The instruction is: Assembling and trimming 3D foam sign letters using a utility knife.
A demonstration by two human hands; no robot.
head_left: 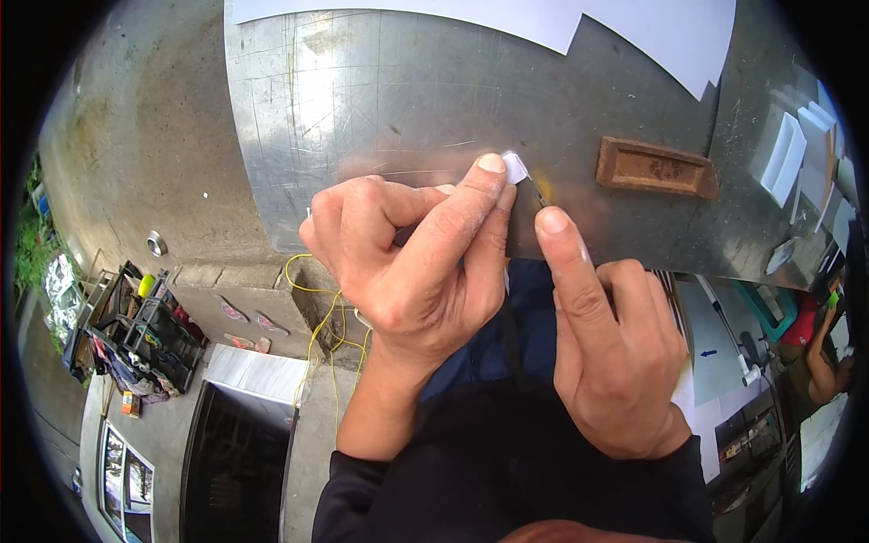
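Observation:
My left hand (412,249) pinches a small white piece (515,168) between thumb and fingertips, above the metal sheet of the tabletop (425,100). The piece looks like a folded scrap or a chip of white material; its exact kind cannot be made out. In my right hand (615,353) is a thin dark blade (540,194), with the index finger stretched along its back and the other fingers curled in. The blade's tip meets or nearly meets the right edge of the white piece. Its handle is hidden in my palm.
A brown hollowed block (658,168) lies right of my hands. Large white sheets (407,25) cover the far edge. White offcuts (783,158) lie at the far right. A yellow cord (339,335) hangs at the left near edge. Another person's arm (822,362) shows at right.

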